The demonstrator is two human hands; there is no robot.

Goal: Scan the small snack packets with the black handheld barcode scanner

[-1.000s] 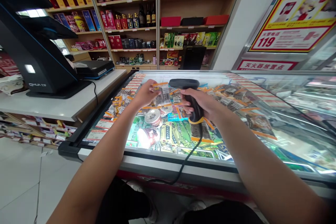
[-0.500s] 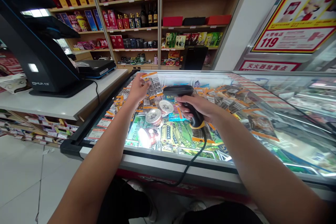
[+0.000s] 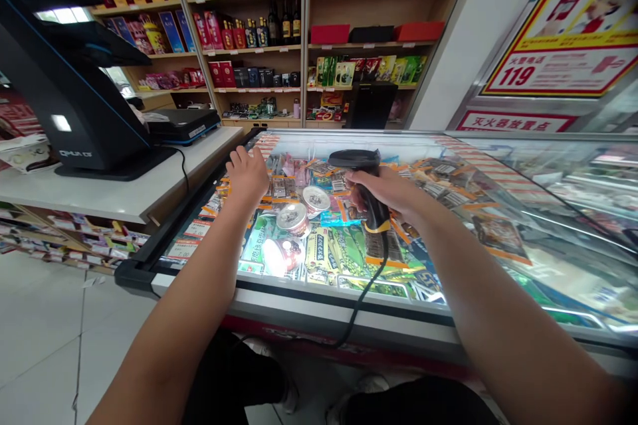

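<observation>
My right hand [image 3: 381, 191] is wrapped round the handle of a black barcode scanner [image 3: 355, 159], held above the goods in the display freezer. A cord runs from the scanner's base down over the freezer's front edge. My left hand [image 3: 248, 172] is over the freezer's left side, fingers apart, with nothing visible in it. Close to it lie orange-edged packets [image 3: 280, 187] with dark contents. Between my hands are round lidded tubs [image 3: 292, 217], and nearer to me are green wrapped packs [image 3: 343, 249].
The freezer [image 3: 319, 295] has a raised front rim and a glass cover [image 3: 543, 232] on the right. A counter [image 3: 124, 194] at left carries a checkout terminal [image 3: 84, 99] and a black scale [image 3: 184, 123]. Stocked shelves [image 3: 254, 53] stand behind.
My left hand has let go of the orange-edged packet it held up and moved left, its fingers now spread. My right hand has shifted the scanner slightly right and up.
</observation>
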